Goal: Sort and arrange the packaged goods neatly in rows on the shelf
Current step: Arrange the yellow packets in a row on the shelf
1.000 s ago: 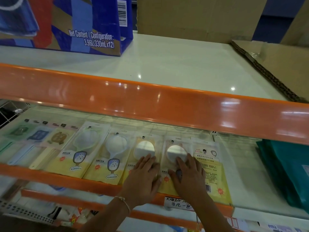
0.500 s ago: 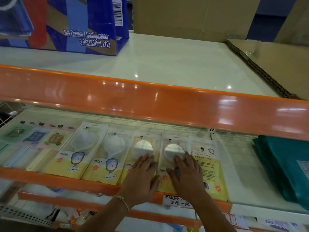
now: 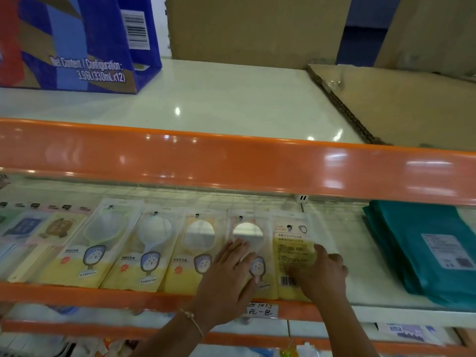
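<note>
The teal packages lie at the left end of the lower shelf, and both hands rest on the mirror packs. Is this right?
Not quite: the head view shows the teal packages at the right end of the lower shelf. The left hand and right hand do rest on the mirror packs.

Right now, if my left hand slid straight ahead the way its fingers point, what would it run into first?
Probably the round mirror inside the packet your left hand rests on; its fingertips sit just short of it. Depth beyond is unclear.
</note>
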### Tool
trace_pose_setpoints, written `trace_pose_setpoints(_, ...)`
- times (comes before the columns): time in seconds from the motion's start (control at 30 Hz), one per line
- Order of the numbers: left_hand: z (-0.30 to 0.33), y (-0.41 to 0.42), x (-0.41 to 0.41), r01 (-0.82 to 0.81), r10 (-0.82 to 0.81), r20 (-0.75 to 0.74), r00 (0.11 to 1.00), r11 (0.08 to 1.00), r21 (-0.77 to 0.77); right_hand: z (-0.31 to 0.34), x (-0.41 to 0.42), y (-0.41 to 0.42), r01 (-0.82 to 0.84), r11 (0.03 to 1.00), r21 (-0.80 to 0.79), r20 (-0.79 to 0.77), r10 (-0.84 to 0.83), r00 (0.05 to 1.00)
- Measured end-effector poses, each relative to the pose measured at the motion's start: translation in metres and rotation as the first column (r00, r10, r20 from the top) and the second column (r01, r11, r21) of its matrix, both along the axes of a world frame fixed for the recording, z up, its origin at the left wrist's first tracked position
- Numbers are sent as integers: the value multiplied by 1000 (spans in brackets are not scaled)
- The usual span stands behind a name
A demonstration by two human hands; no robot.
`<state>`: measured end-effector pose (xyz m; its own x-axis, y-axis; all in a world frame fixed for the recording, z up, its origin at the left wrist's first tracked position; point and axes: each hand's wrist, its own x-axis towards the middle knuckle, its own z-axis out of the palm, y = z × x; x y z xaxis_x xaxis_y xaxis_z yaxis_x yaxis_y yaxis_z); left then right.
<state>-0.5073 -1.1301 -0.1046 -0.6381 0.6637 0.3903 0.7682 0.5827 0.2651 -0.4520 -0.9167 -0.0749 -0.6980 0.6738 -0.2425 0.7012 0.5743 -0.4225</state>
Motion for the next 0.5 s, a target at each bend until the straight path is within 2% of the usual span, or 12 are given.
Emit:
trace_pose_setpoints(0.23,-2,35,9,47,-46,42,998,998,-32,12,0,21,-11,978,-209,-114,-13,993)
trace_pose_setpoints(0.37,4,47,11,38,-35,51,998,998,-47,15,7,39,39,939,-342,-189,-109,976)
trace_pose_setpoints(0.43,9,54,14,38,-35,75,997,998,-42,18,14,47,47,870,-492,-262,-199,944)
trace_pose_setpoints(0.5,15,64,18,36,-37,125,991,999,6,21,21,54,8,702,-712,-342,-357,869)
